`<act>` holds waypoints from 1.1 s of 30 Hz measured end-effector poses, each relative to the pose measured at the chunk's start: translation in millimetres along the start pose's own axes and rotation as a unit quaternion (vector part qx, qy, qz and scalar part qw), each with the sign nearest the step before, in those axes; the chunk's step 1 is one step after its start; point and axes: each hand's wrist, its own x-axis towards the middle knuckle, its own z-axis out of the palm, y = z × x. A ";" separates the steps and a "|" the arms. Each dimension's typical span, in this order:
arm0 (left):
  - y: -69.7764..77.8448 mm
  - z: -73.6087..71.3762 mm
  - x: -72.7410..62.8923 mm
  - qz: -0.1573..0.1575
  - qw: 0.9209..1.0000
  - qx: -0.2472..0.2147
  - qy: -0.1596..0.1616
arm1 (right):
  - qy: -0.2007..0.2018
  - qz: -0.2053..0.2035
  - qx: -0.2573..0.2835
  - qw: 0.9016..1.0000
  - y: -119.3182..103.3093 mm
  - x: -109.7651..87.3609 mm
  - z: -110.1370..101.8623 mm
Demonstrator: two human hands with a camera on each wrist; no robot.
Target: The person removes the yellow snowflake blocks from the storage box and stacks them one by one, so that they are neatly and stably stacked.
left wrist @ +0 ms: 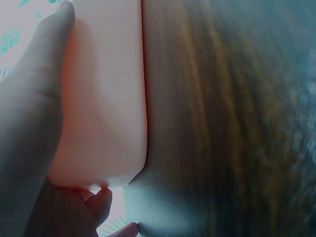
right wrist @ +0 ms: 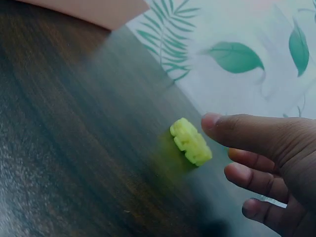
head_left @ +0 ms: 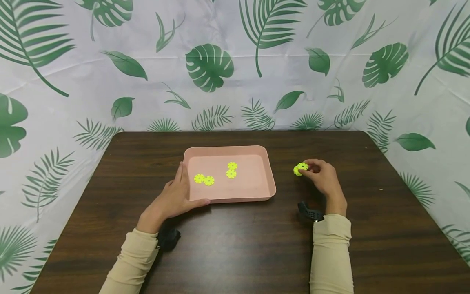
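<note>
A shallow pink tray (head_left: 253, 183) lies on the table with two pairs of yellow flower-shaped discs, one pair (head_left: 204, 179) at its left and another (head_left: 231, 170) near its middle. My left hand (head_left: 174, 198) rests at the tray's front left corner, fingers along the left wall and thumb along the front wall. Right of the tray, my right hand (head_left: 324, 179) is at two overlapping yellow discs (right wrist: 190, 141). In the right wrist view the thumb tip is close beside them, and a gap shows between the discs and the other visible fingers.
The dark wood-grain table (head_left: 242, 245) reaches back to a white cloth (head_left: 279, 69) printed with green leaves. Each wrist wears a black device, one at the left cuff (head_left: 169, 239) and one at the right cuff (head_left: 310, 212).
</note>
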 end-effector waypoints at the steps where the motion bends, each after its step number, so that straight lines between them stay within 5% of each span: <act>1: -0.1 0.1 0.0 0.000 1.000 0.000 0.000 | -0.003 0.002 -0.001 1.000 1.5 -0.1 0.5; 33: 0.6 -0.5 -1.0 0.002 1.000 -0.006 0.001 | -0.040 0.031 0.007 0.999 5.3 1.1 7.8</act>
